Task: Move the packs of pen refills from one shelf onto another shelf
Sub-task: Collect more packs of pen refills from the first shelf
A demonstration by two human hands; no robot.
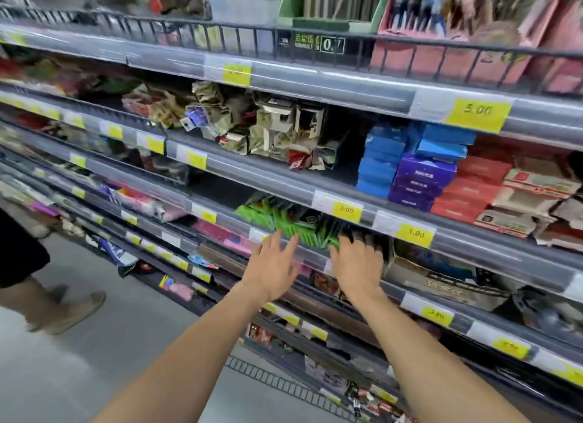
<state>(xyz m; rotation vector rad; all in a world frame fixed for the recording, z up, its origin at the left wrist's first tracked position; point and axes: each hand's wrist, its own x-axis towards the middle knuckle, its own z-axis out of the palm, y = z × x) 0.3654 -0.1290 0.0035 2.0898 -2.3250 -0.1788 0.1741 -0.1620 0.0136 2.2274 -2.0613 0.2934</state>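
Observation:
Green packs of pen refills [277, 222] lie in a loose heap on a grey shelf [473, 255] at the middle of the view, with darker packs [328, 230] beside them on the right. My left hand [273, 269] hovers just in front of the shelf edge, fingers spread, holding nothing. My right hand [358, 266] reaches over the edge with straight fingers whose tips touch the dark packs. Motion blur softens the packs' details.
The shelf above carries crumpled beige packets [271, 129] and stacks of blue [385, 161], purple [419, 183] and red boxes [470, 189]. Yellow price tags line every shelf edge. A person's leg and shoe [72, 309] stand on the grey floor at the left.

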